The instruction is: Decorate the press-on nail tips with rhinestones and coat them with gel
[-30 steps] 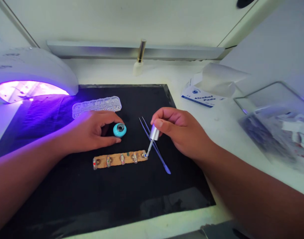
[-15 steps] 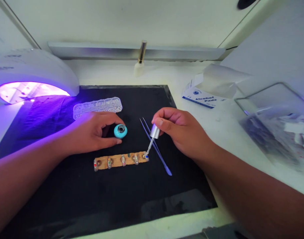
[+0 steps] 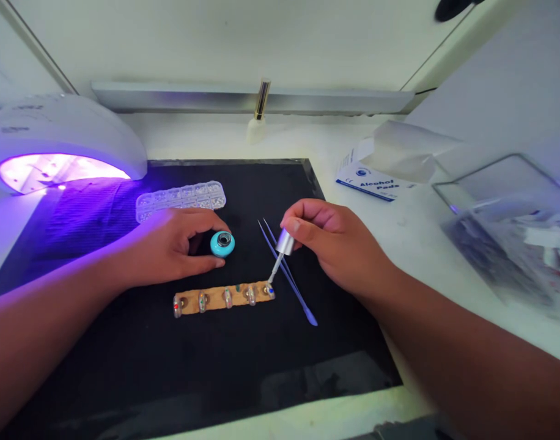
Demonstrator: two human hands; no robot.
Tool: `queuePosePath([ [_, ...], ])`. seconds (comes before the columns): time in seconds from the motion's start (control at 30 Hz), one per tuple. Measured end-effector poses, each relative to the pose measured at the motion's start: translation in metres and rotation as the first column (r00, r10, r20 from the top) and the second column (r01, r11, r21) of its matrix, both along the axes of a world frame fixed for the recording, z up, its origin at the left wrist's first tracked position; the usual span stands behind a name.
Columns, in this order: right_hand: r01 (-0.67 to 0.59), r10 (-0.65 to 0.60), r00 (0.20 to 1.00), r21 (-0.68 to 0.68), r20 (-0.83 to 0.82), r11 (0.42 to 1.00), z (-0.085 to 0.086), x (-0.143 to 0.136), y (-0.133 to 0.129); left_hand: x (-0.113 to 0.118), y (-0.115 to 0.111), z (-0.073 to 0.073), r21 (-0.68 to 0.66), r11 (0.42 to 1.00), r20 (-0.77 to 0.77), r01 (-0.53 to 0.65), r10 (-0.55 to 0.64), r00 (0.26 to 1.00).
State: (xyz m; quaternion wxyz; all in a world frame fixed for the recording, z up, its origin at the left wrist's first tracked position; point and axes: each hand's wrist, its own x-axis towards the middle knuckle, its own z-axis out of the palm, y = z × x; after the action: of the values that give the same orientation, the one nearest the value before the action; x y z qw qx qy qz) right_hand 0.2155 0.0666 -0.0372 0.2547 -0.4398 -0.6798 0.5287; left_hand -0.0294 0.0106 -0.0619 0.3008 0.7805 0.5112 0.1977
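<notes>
Lamp first, white and domed, its purple light pouring over the far left corner of the black mat. In from there comes the left hand, half curled, thumb and forefinger hooked around a turquoise polish bottle, whose uncapped mouth faces up. Partly behind that hand, towards the mat's far edge, lies a clear compartment case. Just nearer than the bottle, around the mat's middle, there's the cardboard strip with five nail tips in a row: a red stone on the leftmost, a blue one on the rightmost. Beyond the mat, near the desk's back edge, stands a white polish bottle with a dark-and-gold cap. And the action! The silver-capped brush slants down, bristles right at that rightmost nail tip; contact is too small to call. Under it, tweezers lie diagonally, points away. The right hand pinches the cap, fingers folded in. Further right on the desk: an opened Alcohol Pads box, then blurred plastic bags by a wire frame.
</notes>
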Motion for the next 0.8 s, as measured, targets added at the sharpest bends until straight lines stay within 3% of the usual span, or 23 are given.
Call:
queuePosePath([
  [0.2, -0.080, 0.078, 0.996, -0.051, -0.031, 0.996, 0.0004, 0.0015, -0.0037, 0.0004, -0.0001, -0.0002, -0.009, 1.000, 0.002, -0.005, 0.005, 1.000],
  [0.4, -0.059, 0.057, 0.996, 0.025, 0.068, 0.998, 0.0022, 0.0016, -0.0031, 0.0015, -0.0003, 0.0015, -0.014, 1.000, 0.002, -0.008, 0.008, 1.000],
  [0.6, -0.103, 0.102, 0.994, -0.044, -0.036, 0.994, 0.0019, 0.0031, -0.0039, 0.0023, -0.0006, 0.0020, -0.014, 1.000, 0.010, -0.007, 0.008, 1.000],
  [0.8, -0.126, 0.126, 0.989, -0.004, 0.081, 0.992, -0.0003, 0.0043, -0.0046, 0.0042, -0.0017, 0.0050, -0.013, 1.000, -0.002, -0.014, 0.014, 1.000],
])
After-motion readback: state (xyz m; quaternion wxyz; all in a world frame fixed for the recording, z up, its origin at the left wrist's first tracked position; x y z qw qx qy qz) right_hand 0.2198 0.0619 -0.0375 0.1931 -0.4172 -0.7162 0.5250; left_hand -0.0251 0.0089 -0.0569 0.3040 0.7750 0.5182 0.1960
